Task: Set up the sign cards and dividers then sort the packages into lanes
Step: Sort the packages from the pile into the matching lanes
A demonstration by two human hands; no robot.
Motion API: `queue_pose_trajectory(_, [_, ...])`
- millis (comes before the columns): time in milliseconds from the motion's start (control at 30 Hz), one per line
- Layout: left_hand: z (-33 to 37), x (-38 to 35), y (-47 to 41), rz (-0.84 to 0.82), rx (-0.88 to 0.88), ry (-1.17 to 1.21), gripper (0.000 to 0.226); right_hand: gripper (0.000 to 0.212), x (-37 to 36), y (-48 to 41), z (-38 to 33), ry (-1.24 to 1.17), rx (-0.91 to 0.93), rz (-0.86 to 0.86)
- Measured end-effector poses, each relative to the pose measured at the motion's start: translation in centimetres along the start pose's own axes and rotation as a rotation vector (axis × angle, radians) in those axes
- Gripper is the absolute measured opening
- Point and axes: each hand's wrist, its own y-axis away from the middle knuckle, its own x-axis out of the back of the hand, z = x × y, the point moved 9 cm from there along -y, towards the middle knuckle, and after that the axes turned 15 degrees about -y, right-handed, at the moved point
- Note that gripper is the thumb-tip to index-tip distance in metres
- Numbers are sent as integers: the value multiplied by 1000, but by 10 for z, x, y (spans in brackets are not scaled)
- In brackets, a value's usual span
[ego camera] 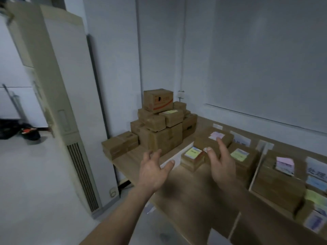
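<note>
Packages (157, 124) sit stacked at the table's (191, 200) far left; left hand (153, 171) and right hand (221, 165) hover nearer, fingers spread, holding nothing.

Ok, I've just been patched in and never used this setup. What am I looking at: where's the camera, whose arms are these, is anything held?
No machine here: a person works with bare hands, and the one picture comes from a camera on their head, looking forward and down. The left hand and right hand are both spread open and hold nothing. On the wooden table a pile of cardboard boxes stands at the far left end. White dividers split the rest into lanes, where boxes with coloured labels already lie, with sign cards by the wall.
</note>
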Motion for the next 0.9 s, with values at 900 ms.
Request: queue_pose_trajectory(900, [-307, 36, -333, -20, 310, -41, 73, 109, -437, -213, 82, 109, 117, -335])
